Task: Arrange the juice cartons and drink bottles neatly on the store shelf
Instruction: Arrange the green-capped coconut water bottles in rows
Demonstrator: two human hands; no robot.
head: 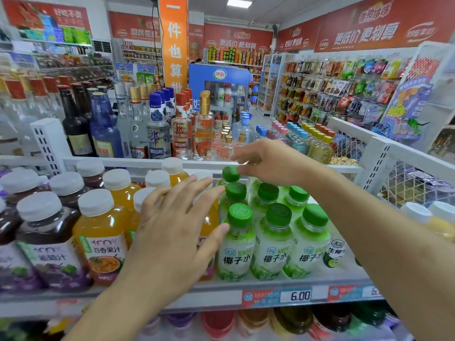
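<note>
Store shelf [270, 286], centre frame: my right hand [268, 161] pinches the rear coconut-water bottle [230, 174] cap; left hand [172, 225], fingers spread wide, steadies the orange juice bottles [101, 232]. Mid-straightening; next I'd align that rear bottle.

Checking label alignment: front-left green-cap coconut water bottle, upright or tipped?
Upright. The front-left coconut water bottle stands on the shelf, cap on top, label facing out, level with its neighbours.

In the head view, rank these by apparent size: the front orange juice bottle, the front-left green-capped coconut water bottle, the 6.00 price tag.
1. Orange juice bottle, largest.
2. Green-capped coconut water bottle, narrower and somewhat shorter.
3. 6.00 price tag, smallest.
All sit at similar nearness, so the order looks reliable.
</note>
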